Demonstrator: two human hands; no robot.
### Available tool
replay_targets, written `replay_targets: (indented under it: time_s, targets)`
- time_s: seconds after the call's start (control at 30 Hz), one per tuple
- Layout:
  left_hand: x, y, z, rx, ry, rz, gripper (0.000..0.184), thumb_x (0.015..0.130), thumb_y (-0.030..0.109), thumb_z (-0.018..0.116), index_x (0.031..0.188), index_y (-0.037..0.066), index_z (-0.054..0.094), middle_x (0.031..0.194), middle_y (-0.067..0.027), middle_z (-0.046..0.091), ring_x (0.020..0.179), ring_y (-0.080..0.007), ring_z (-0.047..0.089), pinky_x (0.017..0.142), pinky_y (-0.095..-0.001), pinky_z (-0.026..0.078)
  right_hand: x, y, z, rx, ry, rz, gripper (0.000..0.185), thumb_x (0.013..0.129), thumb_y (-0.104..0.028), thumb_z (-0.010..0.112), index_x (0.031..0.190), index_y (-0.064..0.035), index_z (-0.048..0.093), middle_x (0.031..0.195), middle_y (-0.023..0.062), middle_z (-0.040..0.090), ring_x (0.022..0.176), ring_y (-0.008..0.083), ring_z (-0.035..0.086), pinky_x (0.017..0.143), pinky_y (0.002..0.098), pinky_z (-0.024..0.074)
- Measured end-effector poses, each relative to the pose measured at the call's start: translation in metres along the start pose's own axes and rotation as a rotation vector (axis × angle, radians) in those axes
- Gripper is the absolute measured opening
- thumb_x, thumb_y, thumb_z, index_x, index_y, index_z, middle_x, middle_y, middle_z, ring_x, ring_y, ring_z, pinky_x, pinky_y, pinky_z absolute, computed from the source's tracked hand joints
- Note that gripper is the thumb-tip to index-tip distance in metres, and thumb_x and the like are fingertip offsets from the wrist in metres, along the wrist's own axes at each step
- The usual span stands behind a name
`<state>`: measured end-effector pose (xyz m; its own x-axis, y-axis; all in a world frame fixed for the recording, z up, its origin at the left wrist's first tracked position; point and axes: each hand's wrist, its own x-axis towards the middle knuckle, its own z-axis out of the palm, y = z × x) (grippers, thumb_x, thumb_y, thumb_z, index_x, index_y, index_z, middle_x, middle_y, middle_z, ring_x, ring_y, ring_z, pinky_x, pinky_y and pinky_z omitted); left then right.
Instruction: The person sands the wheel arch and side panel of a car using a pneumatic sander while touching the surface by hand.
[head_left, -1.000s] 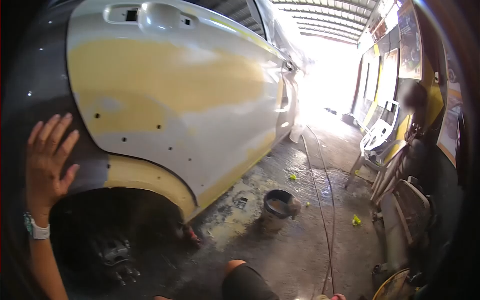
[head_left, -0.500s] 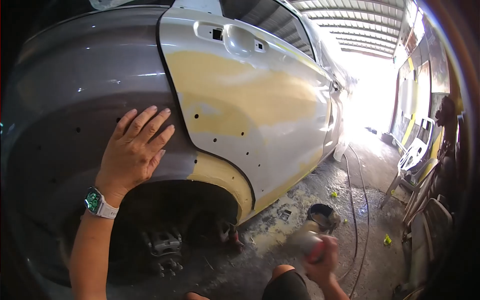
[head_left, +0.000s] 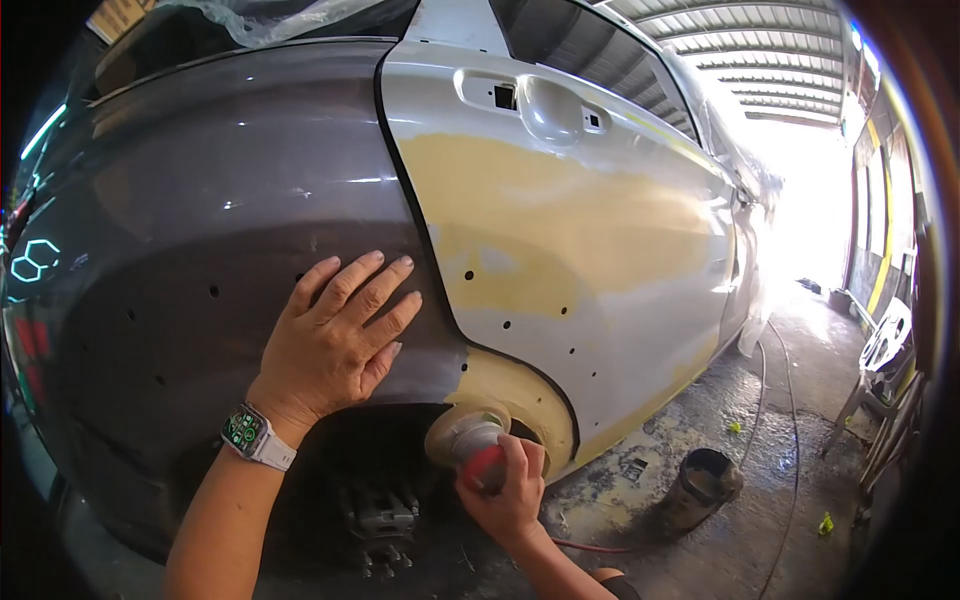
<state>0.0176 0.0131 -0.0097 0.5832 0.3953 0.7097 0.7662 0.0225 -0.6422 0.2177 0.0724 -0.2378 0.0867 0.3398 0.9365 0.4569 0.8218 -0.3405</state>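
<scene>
My left hand [head_left: 330,345] lies with its fingers spread on the dark grey rear fender [head_left: 200,180] of a car, above the wheel arch. A watch [head_left: 257,437] is on that wrist. My right hand [head_left: 515,505] is wrapped round a round-pad sander [head_left: 476,440] with a red and grey body. The sander's pad is at the arch edge, by the tan filler [head_left: 520,392]; whether it touches I cannot tell. Beside the fender, the pale rear door [head_left: 640,300] carries a wide yellowish patch [head_left: 560,215] and several small holes.
A dark bucket [head_left: 703,490] stands on the stained concrete floor [head_left: 640,520]. A red hose [head_left: 595,547] runs from near my right forearm, and thin hoses [head_left: 790,430] cross the floor. White plastic chairs [head_left: 885,345] are at the right. Brake parts [head_left: 380,515] show inside the wheel well.
My right hand has brought the sander up and left from near the floor to the wheel arch. The view has shifted, while my left hand stays flat on the fender.
</scene>
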Motion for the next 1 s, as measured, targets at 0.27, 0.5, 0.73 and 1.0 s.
replay_targets:
  time_s: [0.27,0.5,0.73,1.0]
  targets:
    - [0.004,0.003,0.002,0.029,0.017,0.006,0.041,0.087,0.027,0.068,0.128,0.024,0.07,0.154,-0.0005,0.057,0.145,-0.0226,0.047,0.124,-0.0455,0.032,0.001,0.009,-0.001,-0.008,0.007,0.02,0.084,0.066,-0.02,0.096,0.138,-0.0078,0.055,0.118,0.0191,0.059,0.088,0.0364,0.071,0.066,0.0442,0.0619]
    - [0.004,0.005,0.001,0.031,-0.002,0.009,0.05,0.083,0.025,0.071,0.132,0.024,0.067,0.156,-0.002,0.056,0.146,-0.0242,0.046,0.124,-0.0478,0.032,-0.003,-0.001,-0.003,0.03,-0.027,0.064,0.082,0.066,-0.022,0.096,0.137,-0.0093,0.057,0.117,0.0176,0.061,0.086,0.0348,0.071,0.066,0.0429,0.0623]
    - [0.004,0.004,0.001,0.029,-0.015,0.016,0.055,0.079,0.021,0.071,0.133,0.023,0.067,0.157,-0.0026,0.055,0.146,-0.0249,0.046,0.124,-0.0483,0.032,-0.014,-0.011,0.01,0.133,-0.015,0.039,0.082,0.065,-0.021,0.096,0.138,-0.0097,0.059,0.116,0.0174,0.063,0.089,0.0342,0.071,0.066,0.0412,0.0623]
    - [0.004,0.006,-0.002,0.028,-0.05,0.004,0.053,0.084,0.025,0.071,0.137,0.024,0.065,0.158,-0.0012,0.053,0.147,-0.0244,0.044,0.125,-0.0488,0.031,0.0,-0.009,-0.001,0.1,0.047,0.018,0.083,0.065,-0.018,0.095,0.138,-0.0095,0.057,0.121,0.0182,0.062,0.089,0.0347,0.071,0.067,0.0418,0.0621]
